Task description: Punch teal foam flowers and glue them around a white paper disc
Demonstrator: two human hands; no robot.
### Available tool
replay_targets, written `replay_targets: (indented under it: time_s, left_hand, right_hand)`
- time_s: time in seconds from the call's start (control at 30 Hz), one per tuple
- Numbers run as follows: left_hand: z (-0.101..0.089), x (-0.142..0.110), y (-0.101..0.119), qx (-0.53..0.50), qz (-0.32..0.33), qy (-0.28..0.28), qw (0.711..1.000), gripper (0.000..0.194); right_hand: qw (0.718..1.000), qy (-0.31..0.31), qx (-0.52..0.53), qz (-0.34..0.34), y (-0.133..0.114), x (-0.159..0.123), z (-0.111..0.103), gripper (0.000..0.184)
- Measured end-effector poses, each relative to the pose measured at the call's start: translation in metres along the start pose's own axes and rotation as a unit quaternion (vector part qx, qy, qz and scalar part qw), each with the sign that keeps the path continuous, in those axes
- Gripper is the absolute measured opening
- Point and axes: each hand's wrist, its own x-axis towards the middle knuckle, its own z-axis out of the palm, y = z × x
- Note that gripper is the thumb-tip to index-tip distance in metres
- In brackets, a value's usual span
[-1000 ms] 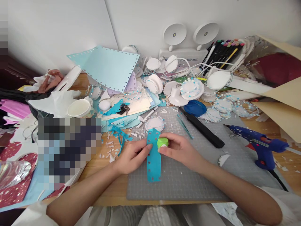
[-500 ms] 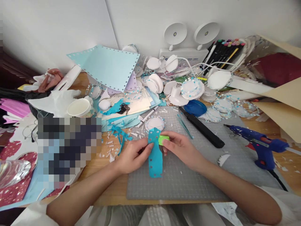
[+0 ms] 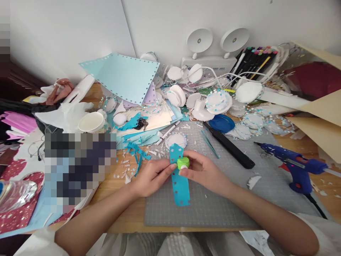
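My left hand (image 3: pixel 156 176) pinches the left edge of a strip of blue paper (image 3: pixel 181 190) between thumb and fingers. Star-shaped holes run along the strip's edges. In my right hand (image 3: pixel 206 172) is a small green paper punch (image 3: pixel 183 163), its white button under my thumb. The punch sits over the right edge of the strip, close to my left thumb. Just beyond the strip's top end lies a round white disc (image 3: pixel 176 139) with a beaded edge on the grey cutting mat (image 3: pixel 213 209).
Tweezers (image 3: pixel 210 144), a black long-handled tool (image 3: pixel 230 145) and a blue glue gun (image 3: pixel 293 161) lie to the right. Blue paper scraps (image 3: pixel 137 153) are on the left. Behind are white discs (image 3: pixel 218 101), blue sheets (image 3: pixel 125 76) and a twin-head lamp (image 3: pixel 209 64). A paper cup (image 3: pixel 92 121) stands left.
The green punch has moved left and slightly down onto the strip and turned so its white button shows. The strip has tilted, its lower end shifting right.
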Motion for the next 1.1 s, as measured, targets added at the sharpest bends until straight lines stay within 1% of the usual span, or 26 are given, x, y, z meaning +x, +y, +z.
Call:
replay_targets:
  time_s: [0.07, 0.2, 0.53, 0.6, 0.8, 0.9, 1.0, 1.1]
  left_hand:
    - [-0.001, 0.0, 0.002, -0.001, 0.0, -0.006, 1.0, 0.046]
    - [-0.002, 0.0, 0.004, -0.022, -0.003, -0.015, 1.0, 0.048]
    - [-0.002, 0.001, 0.002, -0.039, -0.001, -0.029, 0.999, 0.049]
    - [-0.001, 0.001, 0.001, -0.023, 0.005, -0.033, 0.999, 0.048]
    - [0.0, 0.0, -0.004, 0.071, 0.041, -0.037, 0.996, 0.045]
    - [0.0, -0.001, -0.002, 0.075, 0.053, -0.039, 0.995, 0.044]
    - [0.001, 0.001, 0.003, 0.056, 0.079, -0.013, 0.995, 0.044]
    - [0.003, 0.003, 0.009, 0.076, 0.091, 0.008, 0.993, 0.043]
  right_hand:
    - [0.999, -0.016, 0.024, 0.024, -0.001, 0.0, -0.001, 0.044]
    - [0.997, -0.026, 0.044, 0.051, -0.003, -0.001, -0.002, 0.04]
    - [0.997, -0.034, 0.044, 0.061, -0.008, -0.002, 0.0, 0.038]
    - [0.997, -0.04, 0.034, 0.052, -0.009, -0.002, 0.0, 0.039]
    - [0.999, -0.043, -0.024, 0.005, -0.011, -0.003, -0.001, 0.036]
    - [0.998, -0.056, -0.033, -0.012, -0.011, -0.005, -0.001, 0.033]
    - [0.995, -0.072, -0.059, -0.035, -0.008, -0.006, 0.0, 0.032]
    - [0.992, -0.072, -0.09, -0.047, -0.003, -0.006, 0.003, 0.031]
